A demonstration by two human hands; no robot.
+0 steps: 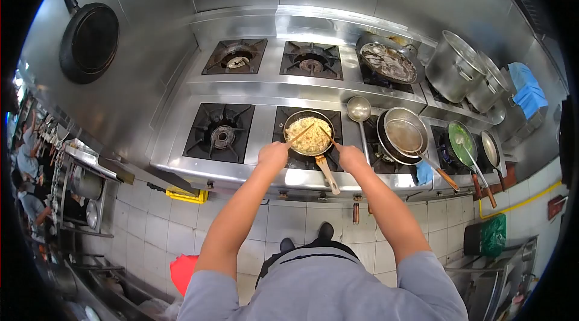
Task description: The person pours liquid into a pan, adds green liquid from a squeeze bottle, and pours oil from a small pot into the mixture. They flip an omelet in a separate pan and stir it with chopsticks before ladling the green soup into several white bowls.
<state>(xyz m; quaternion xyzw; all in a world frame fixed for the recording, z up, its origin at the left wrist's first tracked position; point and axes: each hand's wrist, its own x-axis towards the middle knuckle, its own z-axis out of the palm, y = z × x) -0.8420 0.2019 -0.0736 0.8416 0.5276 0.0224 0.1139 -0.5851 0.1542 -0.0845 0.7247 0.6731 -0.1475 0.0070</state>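
Observation:
A frying pan sits on the front middle burner, its worn light handle pointing toward me. Pale yellow, crumbly food fills it, perhaps rice or scrambled egg. My left hand is closed round a thin wooden utensil that reaches into the food from the left. From the right, my right hand grips a second wooden utensil, also angled into the pan. The two tips lie in or on the food, and their exact shape is too small to tell. Neither hand touches the pan handle.
A ladle and a strainer over a pan lie to the right. Beyond are a pan with green contents, tall pots and a wok. An unlit burner is left; a black pan hangs on the wall.

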